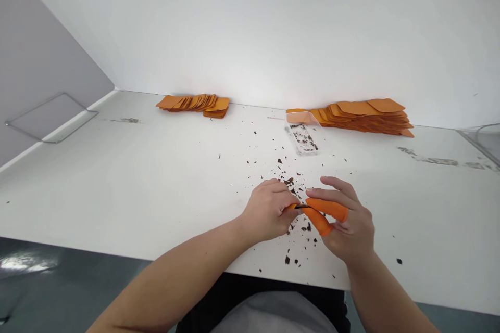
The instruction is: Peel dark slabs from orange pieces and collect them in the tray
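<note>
- At centre, an orange piece [290, 207] is clamped by the left hand [269, 209]; the right hand's [351, 226] grip cannot be told.
- Around it, dark flakes [287, 259] are scattered; this piece seems unfinished.
- At twelve o'clock, a tray [308, 153] is placed; at one, a larger stack [363, 117]; at eleven, a smaller stack [193, 103]; which is finished cannot be told.

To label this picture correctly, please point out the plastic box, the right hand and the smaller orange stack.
Plastic box [308, 152], head view: near edge.
Right hand [352, 228], head view: middle.
Smaller orange stack [195, 103], head view: middle.
</note>
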Action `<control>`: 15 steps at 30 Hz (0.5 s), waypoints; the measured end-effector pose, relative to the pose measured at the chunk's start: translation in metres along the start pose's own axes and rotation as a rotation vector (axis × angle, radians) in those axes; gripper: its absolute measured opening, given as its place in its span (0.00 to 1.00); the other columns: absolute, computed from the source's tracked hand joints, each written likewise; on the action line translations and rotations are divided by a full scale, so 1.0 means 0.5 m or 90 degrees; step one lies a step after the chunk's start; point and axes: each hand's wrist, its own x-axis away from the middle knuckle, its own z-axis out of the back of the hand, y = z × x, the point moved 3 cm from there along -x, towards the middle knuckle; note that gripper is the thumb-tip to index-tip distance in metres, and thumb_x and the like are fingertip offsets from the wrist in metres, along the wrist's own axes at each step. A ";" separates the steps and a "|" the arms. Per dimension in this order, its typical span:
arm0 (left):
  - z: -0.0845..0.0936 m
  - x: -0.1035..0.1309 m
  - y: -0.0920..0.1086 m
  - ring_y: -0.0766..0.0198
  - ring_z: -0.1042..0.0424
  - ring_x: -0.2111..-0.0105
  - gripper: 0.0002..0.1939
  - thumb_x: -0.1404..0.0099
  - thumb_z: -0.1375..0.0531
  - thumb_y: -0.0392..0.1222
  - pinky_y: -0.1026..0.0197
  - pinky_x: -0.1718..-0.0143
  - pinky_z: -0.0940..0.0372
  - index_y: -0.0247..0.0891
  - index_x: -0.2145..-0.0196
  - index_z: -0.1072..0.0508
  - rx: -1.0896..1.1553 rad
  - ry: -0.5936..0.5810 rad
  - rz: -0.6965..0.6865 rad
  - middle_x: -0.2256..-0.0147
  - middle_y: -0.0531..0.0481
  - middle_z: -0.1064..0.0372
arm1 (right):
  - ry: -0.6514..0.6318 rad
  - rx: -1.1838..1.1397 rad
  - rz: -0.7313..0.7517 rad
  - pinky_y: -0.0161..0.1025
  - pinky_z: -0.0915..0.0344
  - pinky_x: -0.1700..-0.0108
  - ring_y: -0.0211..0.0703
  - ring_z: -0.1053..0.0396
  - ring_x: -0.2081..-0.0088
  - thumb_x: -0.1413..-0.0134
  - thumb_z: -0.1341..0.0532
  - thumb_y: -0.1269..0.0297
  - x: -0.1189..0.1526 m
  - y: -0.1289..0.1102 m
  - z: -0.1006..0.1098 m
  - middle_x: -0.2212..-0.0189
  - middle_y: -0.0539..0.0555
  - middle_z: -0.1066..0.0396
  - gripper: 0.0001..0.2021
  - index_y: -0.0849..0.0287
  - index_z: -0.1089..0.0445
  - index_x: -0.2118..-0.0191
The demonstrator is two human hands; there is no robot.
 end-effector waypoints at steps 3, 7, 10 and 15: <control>0.000 0.001 -0.001 0.63 0.33 0.74 0.07 0.37 0.41 0.37 0.60 0.70 0.35 0.36 0.72 0.26 -0.006 0.014 0.006 0.76 0.49 0.29 | 0.000 0.051 0.025 0.55 0.29 0.56 0.57 0.34 0.49 0.47 0.34 0.75 0.002 -0.003 -0.005 0.61 0.55 0.25 0.12 0.54 0.26 0.57; 0.000 0.001 -0.002 0.63 0.33 0.74 0.06 0.38 0.42 0.36 0.60 0.70 0.35 0.37 0.72 0.25 -0.015 0.022 0.012 0.76 0.49 0.29 | -0.010 0.071 0.018 0.56 0.29 0.55 0.58 0.34 0.49 0.44 0.36 0.74 0.002 -0.003 -0.009 0.60 0.55 0.25 0.11 0.54 0.27 0.56; 0.001 0.001 -0.005 0.63 0.33 0.74 0.08 0.36 0.43 0.37 0.60 0.70 0.35 0.37 0.72 0.25 -0.024 0.024 0.039 0.77 0.49 0.29 | -0.026 0.110 0.027 0.57 0.30 0.55 0.59 0.34 0.49 0.43 0.36 0.72 0.001 -0.007 -0.014 0.59 0.56 0.25 0.12 0.55 0.28 0.54; 0.004 0.001 -0.010 0.63 0.31 0.73 0.10 0.35 0.42 0.40 0.61 0.72 0.35 0.37 0.73 0.25 -0.012 0.036 0.096 0.76 0.49 0.28 | -0.043 0.137 -0.009 0.58 0.30 0.54 0.59 0.35 0.49 0.41 0.38 0.68 0.004 -0.009 -0.022 0.55 0.58 0.27 0.16 0.57 0.32 0.47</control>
